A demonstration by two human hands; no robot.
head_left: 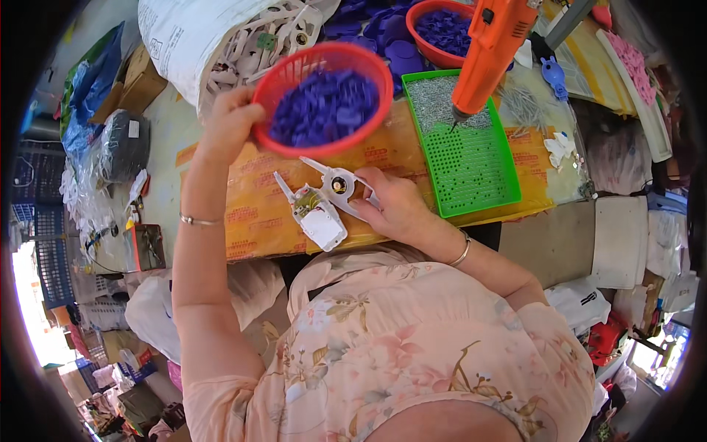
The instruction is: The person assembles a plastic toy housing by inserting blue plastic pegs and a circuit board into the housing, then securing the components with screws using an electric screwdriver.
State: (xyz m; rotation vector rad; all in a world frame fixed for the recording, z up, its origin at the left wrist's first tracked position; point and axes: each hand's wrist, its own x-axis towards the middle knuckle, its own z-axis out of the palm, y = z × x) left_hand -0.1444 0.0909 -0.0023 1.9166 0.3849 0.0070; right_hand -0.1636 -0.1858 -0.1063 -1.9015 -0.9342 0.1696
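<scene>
Two hands busy! At left, the left hand (234, 124) clasps the red basket (386, 82) by its rim, blue parts (324, 107) heaped inside; keeping it level should prevent spills. Below, a white casing (322, 227) lies with wires exposed, so best not bump it. Beside it, the white shell (340, 197), pinched by the right hand (401, 205): a light, steady hold looks right. Farther right, the green tray (513, 180), orange screwdriver (482, 62) above.

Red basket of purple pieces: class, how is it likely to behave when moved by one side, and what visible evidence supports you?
The red basket looks like moulded plastic, so probably fairly stiff. Gripped at its left side by the left hand, it may sag rightward. The loose purple pieces would likely slide if it tilts.
</scene>
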